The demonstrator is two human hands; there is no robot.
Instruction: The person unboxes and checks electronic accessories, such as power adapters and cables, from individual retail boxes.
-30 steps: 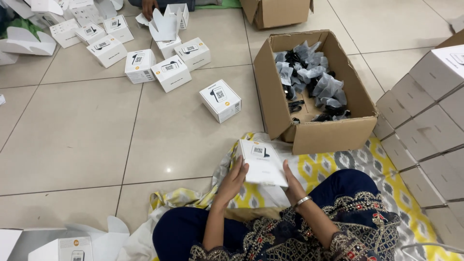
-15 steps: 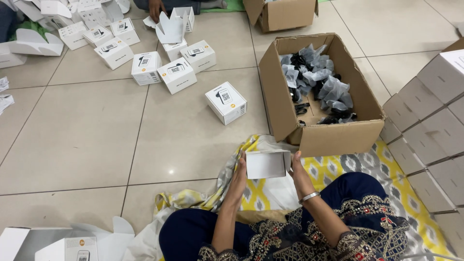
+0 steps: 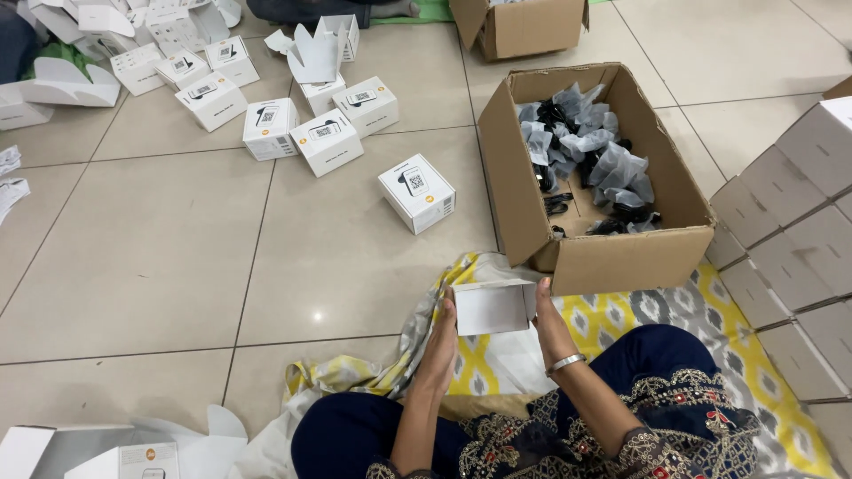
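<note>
Between both palms sits a small white box (image 3: 491,307), pressed on its sides by left hand (image 3: 441,341) & right hand (image 3: 548,326), each grip closed flat on it. A sec ago its printed face showed; now a plain side faces up, so it's been turned. Just beyond: open cardboard carton (image 3: 612,257) w/ bagged black parts (image 3: 586,155); further left, boxes on floor (image 3: 133,257).

Two bare hands, left (image 3: 441,341) and right (image 3: 548,321), hold one small white cardboard box (image 3: 491,307). Two open brown corrugated cartons: one near (image 3: 603,257), one far (image 3: 519,34). About nine closed white printed boxes (image 3: 416,192) lie on the tiled floor (image 3: 133,257). One silver bangle (image 3: 564,362).
</note>
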